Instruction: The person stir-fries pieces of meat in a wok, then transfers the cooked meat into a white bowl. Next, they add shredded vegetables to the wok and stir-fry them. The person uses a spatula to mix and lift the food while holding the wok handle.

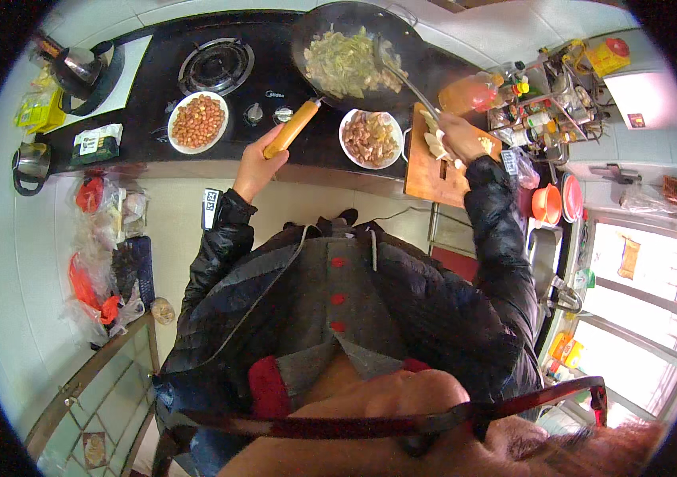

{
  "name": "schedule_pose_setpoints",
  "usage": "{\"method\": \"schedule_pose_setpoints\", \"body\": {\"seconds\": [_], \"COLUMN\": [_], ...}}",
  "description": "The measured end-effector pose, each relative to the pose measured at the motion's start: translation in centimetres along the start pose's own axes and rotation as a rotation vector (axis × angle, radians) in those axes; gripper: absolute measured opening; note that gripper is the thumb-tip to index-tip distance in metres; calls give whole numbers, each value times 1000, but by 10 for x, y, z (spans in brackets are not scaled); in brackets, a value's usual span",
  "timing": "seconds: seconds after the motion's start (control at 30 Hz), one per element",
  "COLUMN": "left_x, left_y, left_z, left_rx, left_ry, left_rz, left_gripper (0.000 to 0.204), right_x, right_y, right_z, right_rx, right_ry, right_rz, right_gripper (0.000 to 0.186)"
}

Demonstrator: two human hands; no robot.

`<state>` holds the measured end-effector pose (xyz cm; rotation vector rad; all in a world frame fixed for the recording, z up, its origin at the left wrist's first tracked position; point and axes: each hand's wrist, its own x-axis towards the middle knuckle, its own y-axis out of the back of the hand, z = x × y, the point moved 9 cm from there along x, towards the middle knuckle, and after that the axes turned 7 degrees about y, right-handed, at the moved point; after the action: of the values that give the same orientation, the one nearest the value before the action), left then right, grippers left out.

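Observation:
My left hand is closed round the end of the yellow wooden handle of a dark wok. Pale green vegetable strips mixed with browned pieces lie in the wok. My right hand grips a long-handled metal spatula, whose blade rests among the food at the wok's right side. Beneath that hand is a wooden cutting board with pale sliced pieces on it. Between the hands, a white plate of cooked meat pieces stands near the counter's front edge.
On the black stove, a white plate of peanuts stands before an unused burner. A kettle is at far left. A seasoning rack and an orange-brown bottle crowd the right, beyond the board. Orange bowls sit farther right.

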<state>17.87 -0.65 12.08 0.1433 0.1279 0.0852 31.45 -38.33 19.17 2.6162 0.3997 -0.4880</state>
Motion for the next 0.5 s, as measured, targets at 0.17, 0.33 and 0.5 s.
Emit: {"method": "schedule_pose_setpoints", "body": {"seconds": [0.17, 0.33, 0.5], "left_x": [0, 2, 1], "left_y": [1, 1, 2], "left_z": [0, 1, 1], "left_rx": [-4, 73, -8], "left_ry": [-30, -38, -57], "left_rz": [2, -5, -1], "left_gripper": [57, 58, 56], "right_x": [-19, 45, 58], "right_y": [4, -5, 21], "right_z": [-13, 9, -69], "right_rx": [-87, -252, -968], "right_ry": [26, 3, 614], "right_rz": [-176, -22, -41], "right_gripper": [17, 20, 20]}}
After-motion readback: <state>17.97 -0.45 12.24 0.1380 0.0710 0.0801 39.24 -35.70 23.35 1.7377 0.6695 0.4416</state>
